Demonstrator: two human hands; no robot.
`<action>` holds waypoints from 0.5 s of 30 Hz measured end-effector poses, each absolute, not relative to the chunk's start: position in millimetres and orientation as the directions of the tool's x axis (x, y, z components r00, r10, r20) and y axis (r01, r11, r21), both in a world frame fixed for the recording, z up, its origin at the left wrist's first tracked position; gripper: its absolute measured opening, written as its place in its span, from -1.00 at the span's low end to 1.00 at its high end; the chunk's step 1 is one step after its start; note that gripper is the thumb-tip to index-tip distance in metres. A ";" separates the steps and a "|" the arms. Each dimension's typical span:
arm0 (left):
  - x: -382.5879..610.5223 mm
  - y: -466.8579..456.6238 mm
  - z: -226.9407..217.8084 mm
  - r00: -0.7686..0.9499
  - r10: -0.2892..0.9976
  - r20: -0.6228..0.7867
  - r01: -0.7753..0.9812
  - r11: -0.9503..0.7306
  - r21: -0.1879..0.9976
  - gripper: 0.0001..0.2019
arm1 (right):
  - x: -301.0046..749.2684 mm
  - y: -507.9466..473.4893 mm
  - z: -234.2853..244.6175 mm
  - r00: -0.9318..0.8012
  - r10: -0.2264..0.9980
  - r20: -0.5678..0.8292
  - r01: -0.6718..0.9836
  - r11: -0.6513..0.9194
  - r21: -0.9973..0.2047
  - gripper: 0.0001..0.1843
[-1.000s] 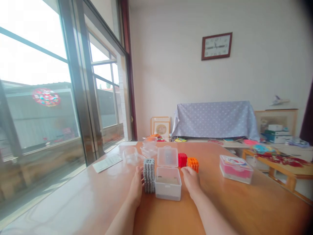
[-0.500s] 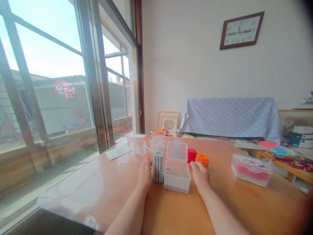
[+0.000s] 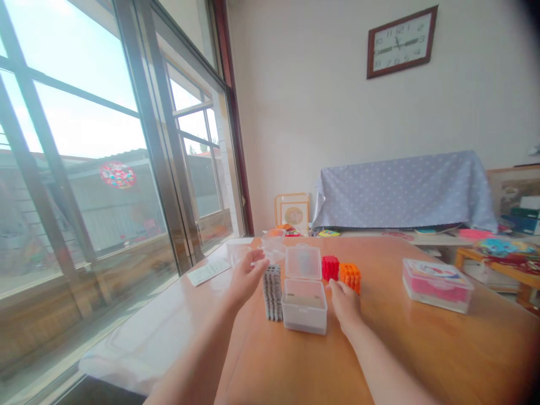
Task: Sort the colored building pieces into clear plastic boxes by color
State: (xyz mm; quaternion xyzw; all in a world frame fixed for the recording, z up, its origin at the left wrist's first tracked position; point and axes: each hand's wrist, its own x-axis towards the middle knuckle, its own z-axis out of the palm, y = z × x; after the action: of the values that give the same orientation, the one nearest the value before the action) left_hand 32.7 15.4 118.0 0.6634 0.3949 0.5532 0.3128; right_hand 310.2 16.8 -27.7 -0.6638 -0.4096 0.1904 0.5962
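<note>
A stack of grey lattice-like plastic pieces point(image 3: 273, 295) stands upright against the left side of a clear plastic box point(image 3: 304, 315). The box's hinged lid point(image 3: 302, 263) is tipped back, and something flat and beige lies inside. My left hand point(image 3: 248, 277) is raised at the grey stack's upper left, fingers apart and holding nothing. To the right of the box, my right hand point(image 3: 346, 304) rests near the table with its fingers loosely extended and nothing visible in them. Just beyond it stand a red stack point(image 3: 330, 268) and an orange stack point(image 3: 351, 275), the orange one partly covered by the hand.
Clear containers point(image 3: 273, 243) and a printed paper sheet point(image 3: 208, 271) lie at the table's back left. A lidded box with pink contents point(image 3: 437, 286) sits on the right. A window point(image 3: 126, 140) borders the left side; a cloth-covered object point(image 3: 400, 191) stands behind the table point(image 3: 392, 349).
My left hand has lifted from beside the grey stack up toward its top, its fingers spreading. My right hand stays beside the box. The camera view has shifted slightly.
</note>
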 end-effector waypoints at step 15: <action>28.1 60.7 169.4 0.558 0.807 0.194 0.508 -0.517 0.689 -0.47 | 310.5 20.5 -29.3 0.567 0.800 0.198 0.313 0.014 -0.950 -0.51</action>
State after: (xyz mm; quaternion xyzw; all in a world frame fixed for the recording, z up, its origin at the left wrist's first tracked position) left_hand 28.1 60.7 169.4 0.8327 0.3946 0.2554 0.2928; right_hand 310.5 20.5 -29.3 -0.6701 -0.4153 0.2104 0.5782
